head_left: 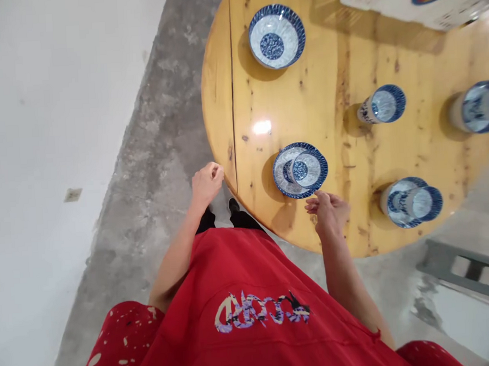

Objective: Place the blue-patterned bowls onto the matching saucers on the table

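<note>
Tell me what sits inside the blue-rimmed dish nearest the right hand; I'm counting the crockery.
A smaller blue-and-white bowl rests inside the dish, off toward its right side. The bowl covers part of the dish's centre pattern. The right hand is at the dish's near rim.

Right hand point(328, 211) just beside stacked blue-white bowls point(300, 169) on round wooden table point(327, 118)
</note>
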Available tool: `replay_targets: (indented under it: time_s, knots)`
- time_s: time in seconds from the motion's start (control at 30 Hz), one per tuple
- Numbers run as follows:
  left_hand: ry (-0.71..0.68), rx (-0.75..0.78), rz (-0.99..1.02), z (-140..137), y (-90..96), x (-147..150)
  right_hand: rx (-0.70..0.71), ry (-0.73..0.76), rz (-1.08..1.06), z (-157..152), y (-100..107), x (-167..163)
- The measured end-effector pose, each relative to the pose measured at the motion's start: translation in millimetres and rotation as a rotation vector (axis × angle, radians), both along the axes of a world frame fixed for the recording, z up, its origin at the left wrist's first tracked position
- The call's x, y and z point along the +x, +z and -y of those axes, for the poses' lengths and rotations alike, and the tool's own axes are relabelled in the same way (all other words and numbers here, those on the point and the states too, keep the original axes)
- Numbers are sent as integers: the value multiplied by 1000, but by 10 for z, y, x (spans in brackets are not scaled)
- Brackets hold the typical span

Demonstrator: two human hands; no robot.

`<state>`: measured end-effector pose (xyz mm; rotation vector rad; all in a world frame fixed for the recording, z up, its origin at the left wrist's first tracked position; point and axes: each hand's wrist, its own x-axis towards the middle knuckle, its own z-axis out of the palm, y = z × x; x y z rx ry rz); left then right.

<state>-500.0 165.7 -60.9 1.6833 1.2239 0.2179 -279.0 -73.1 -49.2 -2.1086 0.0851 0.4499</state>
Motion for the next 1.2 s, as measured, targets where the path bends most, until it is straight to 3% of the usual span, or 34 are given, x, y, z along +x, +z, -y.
replay_targets:
  time_s: [0.3, 0.6, 0.73, 0.87, 1.03, 1.2]
  knots:
    - [-105, 24, 11, -202, -53, 179, 13, -112, -6, -96, 44, -18]
    - [-186, 52, -7, -387, 85, 499, 154, -194, 65, -481, 126, 849]
    - [-269, 80, 24, -468, 223, 1002, 133, -167, 90, -636, 152, 1346]
    - [-401, 146, 63, -444, 316, 1664, 113, -245, 15, -730, 83, 1896]
    - [-547, 186, 111, -331, 320, 2471, 143, -340, -35, -865, -23, 2518]
    - [-615, 153, 102, -194, 267, 3108, 138, -355, -26, -1002, -127, 2919]
